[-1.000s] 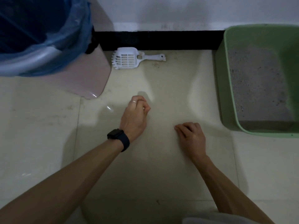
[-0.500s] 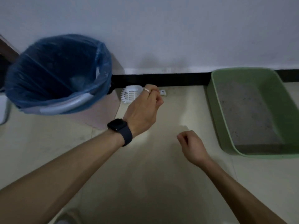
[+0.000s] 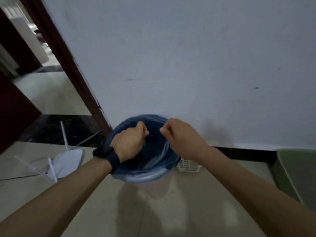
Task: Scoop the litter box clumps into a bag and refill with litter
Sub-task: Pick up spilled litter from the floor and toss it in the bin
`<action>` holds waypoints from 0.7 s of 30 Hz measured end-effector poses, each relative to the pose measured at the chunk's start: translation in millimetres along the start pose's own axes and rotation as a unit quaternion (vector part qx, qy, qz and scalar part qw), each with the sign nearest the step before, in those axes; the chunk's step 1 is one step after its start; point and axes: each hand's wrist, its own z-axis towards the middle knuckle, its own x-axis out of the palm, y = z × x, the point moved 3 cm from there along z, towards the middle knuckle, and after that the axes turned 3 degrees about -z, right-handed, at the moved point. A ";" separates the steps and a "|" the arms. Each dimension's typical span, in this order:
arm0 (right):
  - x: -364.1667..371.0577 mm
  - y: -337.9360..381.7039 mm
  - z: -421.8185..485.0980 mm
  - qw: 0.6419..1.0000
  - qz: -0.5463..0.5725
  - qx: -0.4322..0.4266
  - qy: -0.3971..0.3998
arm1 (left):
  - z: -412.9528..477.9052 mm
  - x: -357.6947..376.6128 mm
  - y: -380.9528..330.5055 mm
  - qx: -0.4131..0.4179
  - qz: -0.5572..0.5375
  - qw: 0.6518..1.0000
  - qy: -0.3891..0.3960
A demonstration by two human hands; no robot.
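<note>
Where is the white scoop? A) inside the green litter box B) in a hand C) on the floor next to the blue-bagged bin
C: the white scoop lies on the floor beside the blue-bagged bin, partly hidden behind it; neither the left hand nor the right hand holds it.

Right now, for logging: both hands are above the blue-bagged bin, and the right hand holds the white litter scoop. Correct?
No: in the head view the right hand holds no scoop; the white litter scoop lies on the floor beside the blue-bagged bin. The left hand is above the bin too.
</note>
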 end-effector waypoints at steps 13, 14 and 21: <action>47.2 2.3 31.3 0.981 -0.132 0.014 0.145 | -5.5 17.0 29.0 -0.006 0.063 0.993 0.101; 45.7 -0.7 30.8 0.982 -0.142 0.005 0.128 | -5.6 17.2 29.6 -0.008 0.061 0.992 0.114; 25.4 -20.6 5.8 0.991 -0.110 -0.024 0.075 | 3.2 10.2 8.2 -0.003 0.133 0.990 0.045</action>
